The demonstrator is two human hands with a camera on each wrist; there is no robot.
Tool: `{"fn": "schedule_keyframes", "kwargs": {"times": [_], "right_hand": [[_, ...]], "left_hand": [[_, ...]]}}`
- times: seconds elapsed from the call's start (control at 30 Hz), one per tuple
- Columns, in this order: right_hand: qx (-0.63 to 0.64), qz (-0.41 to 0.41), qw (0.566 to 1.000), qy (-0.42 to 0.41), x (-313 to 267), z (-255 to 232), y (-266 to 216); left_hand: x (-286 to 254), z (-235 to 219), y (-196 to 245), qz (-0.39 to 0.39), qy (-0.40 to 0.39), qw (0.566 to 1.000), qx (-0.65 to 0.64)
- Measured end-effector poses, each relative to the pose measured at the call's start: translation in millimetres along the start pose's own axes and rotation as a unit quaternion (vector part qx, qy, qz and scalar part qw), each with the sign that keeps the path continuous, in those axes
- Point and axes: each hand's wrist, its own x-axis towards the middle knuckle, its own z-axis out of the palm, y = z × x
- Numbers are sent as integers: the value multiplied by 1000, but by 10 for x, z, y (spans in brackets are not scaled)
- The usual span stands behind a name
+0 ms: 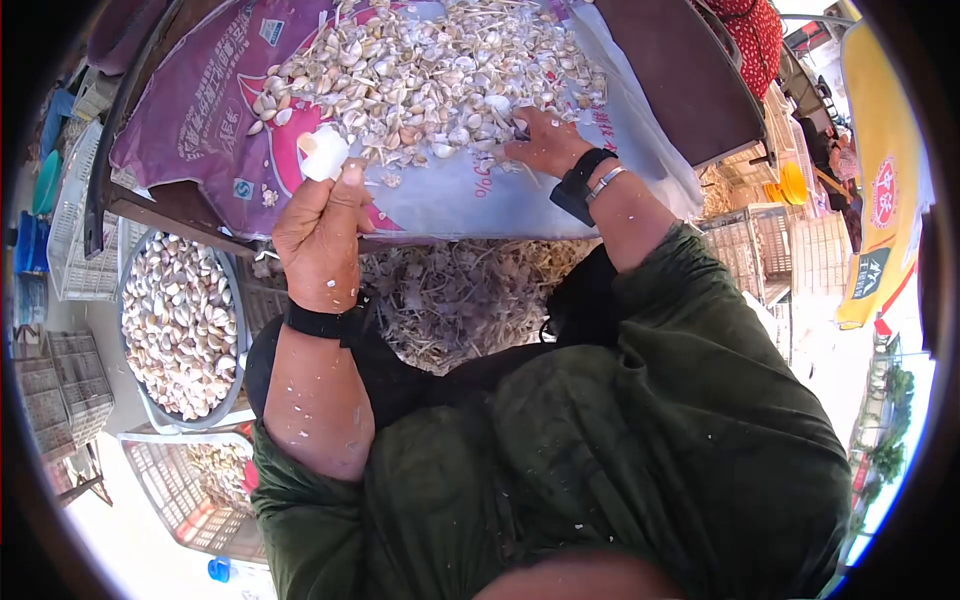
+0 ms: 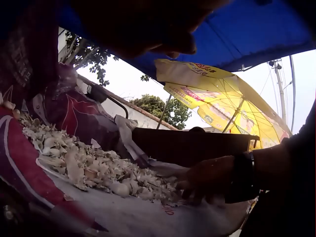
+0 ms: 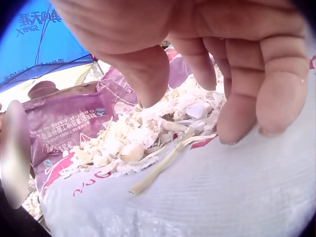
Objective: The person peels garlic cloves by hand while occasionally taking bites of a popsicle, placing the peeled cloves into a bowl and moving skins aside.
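Observation:
A heap of garlic cloves with loose skins and stalk bits covers the purple and white sacking on the raised work surface. Between thumb and fingers, my left hand pinches a smooth white piece at the heap's near left side; its exact kind I cannot tell. At the near right edge of the heap is my right hand, fingers pointing down at the cloves. Thumb and fingers stand apart in the right wrist view, where a dry stalk lies below them on the sacking.
A round tub full of cloves stands below on the left, near a plastic crate with garlic scraps. Skins and stalks are piled under the surface's front edge. More crates stand at right. A yellow umbrella is beyond.

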Motion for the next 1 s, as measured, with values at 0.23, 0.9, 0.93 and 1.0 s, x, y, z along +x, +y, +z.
{"fn": "schedule_keyframes", "kwargs": {"times": [0.23,0.9,0.93,1.0], "right_hand": [[7,-64,998,4,297,116,-216],[148,70,980,115,151,-194,518],[-90,-19,973,210,142,-217,523],[-14,-62,973,222,248,-260,463]], "left_hand": [[157,-34,11,-30,26,999,18],[137,70,-141,-59,-25,998,19],[137,70,-138,-60,-21,998,23],[147,97,-111,-60,-12,998,8]]}}
